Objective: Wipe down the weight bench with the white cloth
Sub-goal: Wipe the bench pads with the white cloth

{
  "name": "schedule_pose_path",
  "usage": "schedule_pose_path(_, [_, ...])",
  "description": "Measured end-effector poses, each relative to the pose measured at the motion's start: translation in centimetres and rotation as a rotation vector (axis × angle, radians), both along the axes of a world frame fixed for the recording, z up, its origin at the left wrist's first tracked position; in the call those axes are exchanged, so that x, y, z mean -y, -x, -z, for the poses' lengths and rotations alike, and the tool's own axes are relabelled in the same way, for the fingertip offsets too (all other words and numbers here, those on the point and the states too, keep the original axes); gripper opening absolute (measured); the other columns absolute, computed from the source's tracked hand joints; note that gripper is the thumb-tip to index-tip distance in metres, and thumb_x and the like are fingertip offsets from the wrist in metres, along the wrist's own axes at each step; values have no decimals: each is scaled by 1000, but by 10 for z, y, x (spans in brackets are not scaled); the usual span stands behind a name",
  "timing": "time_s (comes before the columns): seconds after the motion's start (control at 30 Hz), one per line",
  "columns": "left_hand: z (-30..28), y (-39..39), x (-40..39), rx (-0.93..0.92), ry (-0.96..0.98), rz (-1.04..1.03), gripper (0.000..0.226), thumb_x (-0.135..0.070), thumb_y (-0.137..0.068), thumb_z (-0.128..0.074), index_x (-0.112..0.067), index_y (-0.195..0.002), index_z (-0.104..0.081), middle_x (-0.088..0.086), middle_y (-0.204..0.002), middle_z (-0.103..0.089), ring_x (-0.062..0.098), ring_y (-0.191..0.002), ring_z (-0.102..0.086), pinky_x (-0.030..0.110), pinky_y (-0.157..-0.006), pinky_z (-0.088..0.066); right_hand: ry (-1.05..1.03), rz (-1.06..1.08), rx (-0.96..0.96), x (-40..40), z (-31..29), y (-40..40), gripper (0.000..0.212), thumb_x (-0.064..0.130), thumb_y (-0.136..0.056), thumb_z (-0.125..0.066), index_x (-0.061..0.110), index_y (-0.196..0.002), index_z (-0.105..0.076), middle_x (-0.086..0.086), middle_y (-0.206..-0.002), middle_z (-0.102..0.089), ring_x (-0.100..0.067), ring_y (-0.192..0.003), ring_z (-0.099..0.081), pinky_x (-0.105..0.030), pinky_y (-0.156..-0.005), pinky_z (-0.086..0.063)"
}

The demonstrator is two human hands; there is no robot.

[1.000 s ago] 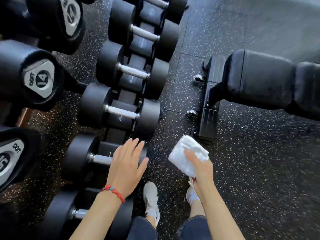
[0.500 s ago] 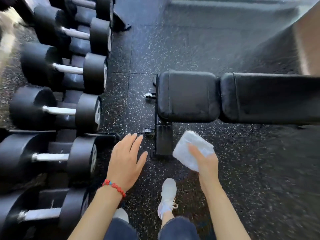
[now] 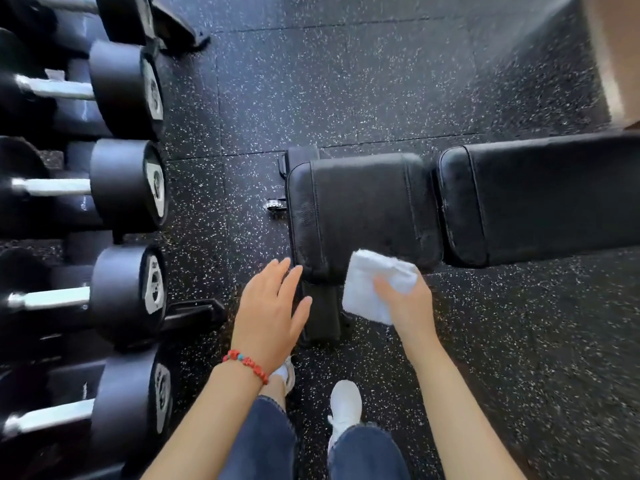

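We hold our right hand (image 3: 405, 299) out in front of us with the forearm reaching forward, its fingers and thumb pinching the folded white cloth (image 3: 374, 285), which sits at the near edge of the weight bench (image 3: 363, 209) seat pad, though we cannot tell whether it touches the pad. Our left hand (image 3: 270, 306) is stretched forward palm down with fingers straight and spread, grasping nothing, its fingertips at the near left corner of the seat, a red bead bracelet (image 3: 247, 365) on the wrist. The bench runs off to the right across the speckled black floor (image 3: 346, 91), and a rack of dumbbells (image 3: 124, 188) lines the left side.
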State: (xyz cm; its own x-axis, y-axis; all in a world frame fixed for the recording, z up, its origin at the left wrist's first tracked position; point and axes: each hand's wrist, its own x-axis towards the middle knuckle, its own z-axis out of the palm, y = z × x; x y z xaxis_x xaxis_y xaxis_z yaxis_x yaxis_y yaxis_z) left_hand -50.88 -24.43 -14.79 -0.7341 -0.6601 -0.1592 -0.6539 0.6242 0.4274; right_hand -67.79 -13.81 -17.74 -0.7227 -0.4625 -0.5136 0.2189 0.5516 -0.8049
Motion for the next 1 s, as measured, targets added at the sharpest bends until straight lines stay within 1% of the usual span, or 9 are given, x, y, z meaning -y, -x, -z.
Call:
schedule_pose_path(0.23, [52,20,40,51,-26,82,44,-13,-80,-71,5,-117,-59,25,-122,-58,41,-115,-54,58,-94,-42,-57,-41,-96,51,44,21,35,13,-80,-66,21,-111,-50,20,-95,-52,7,-86,-48,1,-63,-35])
schedule_pose_path(0.33, [69,38,51,50,-45,63,45,-12,-81,-70,6,-120,-57,25,-126,-55,42,-119,-50,58,-96,-41,-95,-61,-119,63,61,35,43,22,-81,-66,29,-119,-46,22,-96,-51,7,-85,-50,1,-62,-35])
schedule_pose_path(0.4, [81,52,56,22,-45,48,45,-12,-82,-66,6,-122,-56,26,-128,-53,42,-121,-48,57,-96,-41,-146,-103,-178,67,69,42,56,28,-82,-65,36,-129,-36,18,-107,-51,4,-91,-48,-3,-69,-34])
schedule_pose_path(0.47, [92,66,59,15,-39,27,48,-11,-83,-66,5,-126,-53,26,-133,-49,43,-124,-45,57,-98,-39,-160,-122,-271,68,76,45,70,31,-82,-63,45,-136,-21,14,-118,-43,19,-99,-36,-12,-76,-33])
schedule_pose_path(0.53, [103,76,63,22,-27,2,52,-12,-83,-66,3,-130,-49,25,-138,-44,42,-128,-41,56,-100,-38,-134,-168,-405,67,80,44,75,32,-84,-62,53,-137,-13,12,-115,-35,26,-91,-34,-12,-67,-32])
schedule_pose_path(0.63, [120,85,63,29,-2,-40,55,-12,-84,-64,2,-133,-45,24,-142,-38,41,-131,-36,57,-102,-35,-159,-319,-644,58,89,37,62,31,-83,-64,39,-137,-33,-7,-120,-38,1,-89,-40,-21,-57,-43])
schedule_pose_path(0.73, [133,87,57,34,4,-51,56,-14,-86,-61,1,-136,-41,23,-145,-35,40,-134,-31,56,-105,-32,-196,-386,-693,55,99,36,50,34,-80,-69,15,-124,-55,-24,-116,-45,-30,-94,-54,-35,-55,-53])
schedule_pose_path(0.87, [144,86,52,22,19,-68,52,-22,-91,-45,1,-138,-38,23,-147,-31,38,-136,-26,52,-109,-26,-220,-443,-838,65,108,48,44,38,-82,-58,4,-110,-64,-29,-100,-54,-34,-76,-60,-33,-48,-53])
schedule_pose_path(1.0, [150,85,52,4,43,-74,54,-25,-91,-41,0,-138,-37,22,-147,-31,37,-137,-25,51,-110,-25,-194,-384,-887,106,109,72,43,37,-83,-58,5,-112,-63,-29,-101,-54,-35,-78,-61,-30,-51,-47])
